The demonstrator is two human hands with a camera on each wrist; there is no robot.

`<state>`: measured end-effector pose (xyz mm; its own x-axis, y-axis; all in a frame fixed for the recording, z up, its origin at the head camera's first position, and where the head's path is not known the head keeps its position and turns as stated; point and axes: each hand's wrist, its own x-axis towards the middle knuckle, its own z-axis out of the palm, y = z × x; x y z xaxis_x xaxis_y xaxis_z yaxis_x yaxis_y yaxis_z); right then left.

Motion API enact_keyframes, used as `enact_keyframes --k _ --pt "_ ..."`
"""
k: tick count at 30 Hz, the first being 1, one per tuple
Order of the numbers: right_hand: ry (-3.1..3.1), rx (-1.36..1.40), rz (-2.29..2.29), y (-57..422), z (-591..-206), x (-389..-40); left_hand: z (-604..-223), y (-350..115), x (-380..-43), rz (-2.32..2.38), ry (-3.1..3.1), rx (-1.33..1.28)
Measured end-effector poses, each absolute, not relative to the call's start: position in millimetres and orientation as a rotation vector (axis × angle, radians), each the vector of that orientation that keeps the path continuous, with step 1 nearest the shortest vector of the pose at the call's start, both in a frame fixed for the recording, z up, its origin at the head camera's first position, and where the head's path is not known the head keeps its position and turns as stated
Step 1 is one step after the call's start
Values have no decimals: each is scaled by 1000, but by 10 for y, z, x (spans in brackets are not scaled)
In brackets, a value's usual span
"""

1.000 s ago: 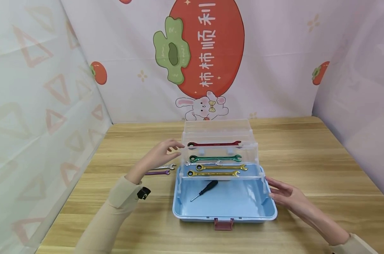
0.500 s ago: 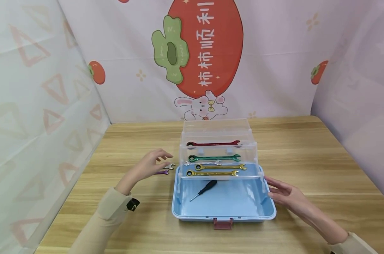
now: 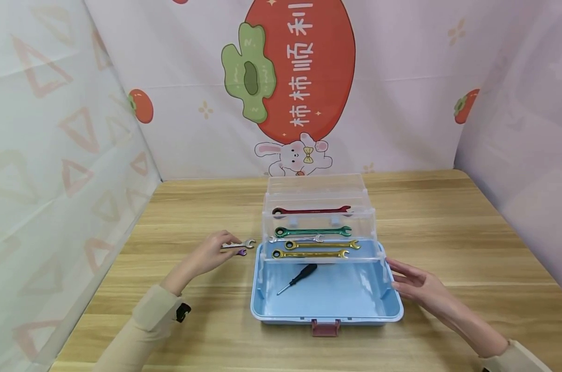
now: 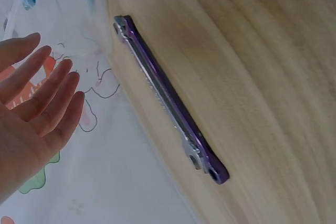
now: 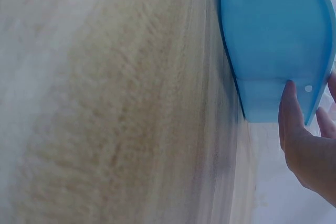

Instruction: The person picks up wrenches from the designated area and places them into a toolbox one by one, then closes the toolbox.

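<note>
A pink clasp (image 3: 325, 329) fronts the blue toolbox (image 3: 355, 305), with a black screwdriver (image 3: 299, 278) slanted on its floor. The right hand (image 3: 422, 289), fingers extended, touches the toolbox's right side. The left hand (image 3: 211, 253), fingers loosely spread, holds nothing near a silver wrench (image 4: 159, 92) and a purple wrench (image 4: 179, 106) lying side by side on the worktop (image 3: 206, 325), left of the toolbox. Farther back, clear trays (image 3: 365, 227) carry gold wrenches (image 3: 311, 254), a green wrench (image 3: 312, 232) and a red wrench (image 3: 311, 211).

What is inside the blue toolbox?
In the blue toolbox lies a screwdriver. The clear trays above hold a red wrench, a green wrench, a small silver wrench and two gold wrenches. Anything under the trays toward the back is too covered to make out.
</note>
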<state>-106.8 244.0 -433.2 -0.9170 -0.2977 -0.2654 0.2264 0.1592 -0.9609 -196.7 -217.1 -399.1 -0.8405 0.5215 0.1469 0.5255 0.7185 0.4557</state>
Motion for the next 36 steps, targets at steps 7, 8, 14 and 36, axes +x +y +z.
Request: enact_keyframes --k 7,8,14,36 --pt "2050 -73 -1818 2437 -4324 -1064 -4135 -2279 -1957 -698 -2908 -891" --pt "2047 -81 -1823 2439 -4326 -1062 -4147 -2287 -1959 -696 -2913 -887" --pt "2035 -93 -1842 2442 -4335 -1058 -4215 -2325 -1990 -647 -2948 -876" --pt "2056 -39 -1809 2429 -4326 -1056 -4380 -2392 -2165 -530 -3068 -829"
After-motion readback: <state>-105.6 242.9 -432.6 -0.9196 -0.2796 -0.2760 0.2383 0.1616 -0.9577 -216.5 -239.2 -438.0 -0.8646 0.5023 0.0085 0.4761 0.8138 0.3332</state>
